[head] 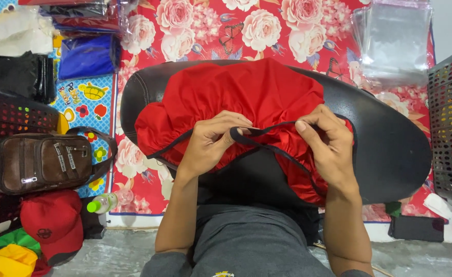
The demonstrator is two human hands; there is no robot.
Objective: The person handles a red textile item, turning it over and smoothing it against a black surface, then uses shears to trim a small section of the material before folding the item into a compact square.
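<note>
A red fabric cover [246,95] with a black elastic edge [272,128] lies bunched over a black padded seat [390,149] in front of me. My left hand [213,141] pinches the black elastic near the middle of the cover. My right hand [326,143] grips the same elastic strip further right, its thumb on top. The strip runs taut between both hands. The red fabric covers the seat's left and middle part, while its right end shows bare.
A floral red mat [267,28] lies beneath. A stack of clear plastic bags [395,41] sits at the back right, a grey perforated basket [451,128] at the right. Left: a brown bag [38,161], red cap [51,220], bottle [105,202], folded fabrics [85,54]. A dark phone [416,228] lies lower right.
</note>
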